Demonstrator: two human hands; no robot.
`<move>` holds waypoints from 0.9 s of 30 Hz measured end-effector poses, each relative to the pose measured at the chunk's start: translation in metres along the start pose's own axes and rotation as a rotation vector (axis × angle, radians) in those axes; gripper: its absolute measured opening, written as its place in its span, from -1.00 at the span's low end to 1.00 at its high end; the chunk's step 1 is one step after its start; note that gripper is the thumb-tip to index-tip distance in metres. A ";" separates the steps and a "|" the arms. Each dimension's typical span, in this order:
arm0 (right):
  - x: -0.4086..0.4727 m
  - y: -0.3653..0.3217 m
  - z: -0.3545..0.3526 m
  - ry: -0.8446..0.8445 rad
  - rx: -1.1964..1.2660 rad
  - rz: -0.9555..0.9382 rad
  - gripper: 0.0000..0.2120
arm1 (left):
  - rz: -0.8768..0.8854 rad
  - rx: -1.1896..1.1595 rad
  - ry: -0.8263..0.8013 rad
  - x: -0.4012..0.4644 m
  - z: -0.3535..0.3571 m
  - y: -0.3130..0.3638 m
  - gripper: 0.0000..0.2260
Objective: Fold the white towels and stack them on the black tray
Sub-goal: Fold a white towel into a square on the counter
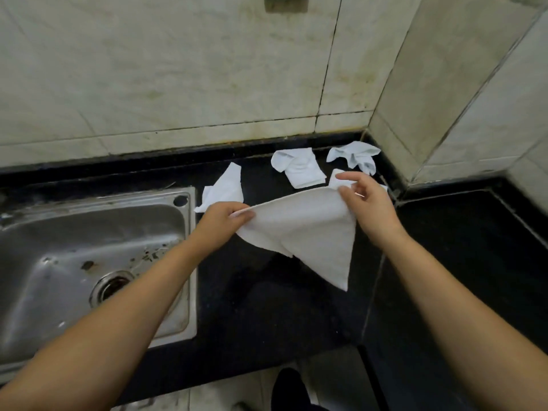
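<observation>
Both hands, left hand (225, 216) and right hand (363, 197), pinch the towel (302, 229) by its top edge (running left-right), the rest hanging over the surface (267, 307).

Bare black counter (267, 307) open toward the near edge, under and in front of a white towel (305, 232) held up between left hand (222, 221) and right hand (364, 200); steel sink (89, 262) sunk into the counter on the left; three loose towels behind: one flat (225, 188) beside the sink corner, one crumpled (299, 167), one bunched (355, 157) in the corner; tiled walls (178, 69) closing off rear and right; dark side counter (474, 262) bare.
</observation>
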State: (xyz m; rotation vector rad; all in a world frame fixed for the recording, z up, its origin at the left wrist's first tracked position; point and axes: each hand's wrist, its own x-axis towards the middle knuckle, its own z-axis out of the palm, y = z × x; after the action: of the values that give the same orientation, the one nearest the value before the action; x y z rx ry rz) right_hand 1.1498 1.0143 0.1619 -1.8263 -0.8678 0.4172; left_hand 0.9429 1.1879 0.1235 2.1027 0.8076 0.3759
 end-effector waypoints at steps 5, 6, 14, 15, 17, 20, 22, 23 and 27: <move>0.012 -0.010 -0.014 -0.018 0.136 0.063 -0.83 | -0.064 -0.225 0.108 0.019 -0.024 0.019 -0.80; 0.014 -0.014 -0.016 0.006 0.166 0.050 -0.82 | -0.068 -0.296 0.154 0.021 -0.026 0.025 -0.84; -0.020 0.005 -0.022 0.109 0.172 0.067 -0.87 | -0.108 -0.616 0.076 -0.012 -0.011 0.023 -0.87; -0.031 0.019 -0.022 0.103 0.145 0.108 -0.86 | -0.140 -0.616 0.037 -0.023 -0.002 0.014 -0.88; -0.059 0.049 -0.017 0.067 0.069 0.214 -0.85 | -0.212 -0.568 -0.059 -0.046 0.019 -0.007 -0.89; -0.103 0.091 -0.008 -0.039 -0.035 0.374 -0.83 | -0.363 -0.521 -0.197 -0.083 0.052 -0.041 -0.89; -0.125 0.108 -0.003 -0.123 -0.070 0.453 -0.85 | -0.466 -0.510 -0.242 -0.101 0.069 -0.058 -0.89; -0.130 0.113 -0.002 -0.155 -0.089 0.480 -0.86 | -0.501 -0.499 -0.255 -0.107 0.074 -0.063 -0.88; -0.117 0.116 0.005 -0.184 -0.131 0.510 -0.85 | -0.494 -0.409 -0.167 -0.099 0.078 -0.064 -0.87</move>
State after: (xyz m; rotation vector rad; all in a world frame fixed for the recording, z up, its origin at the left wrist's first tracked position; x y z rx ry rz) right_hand 1.1100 0.9079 0.0424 -2.1532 -0.5487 0.8765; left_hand 0.8831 1.1034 0.0270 1.4746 1.0172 0.0843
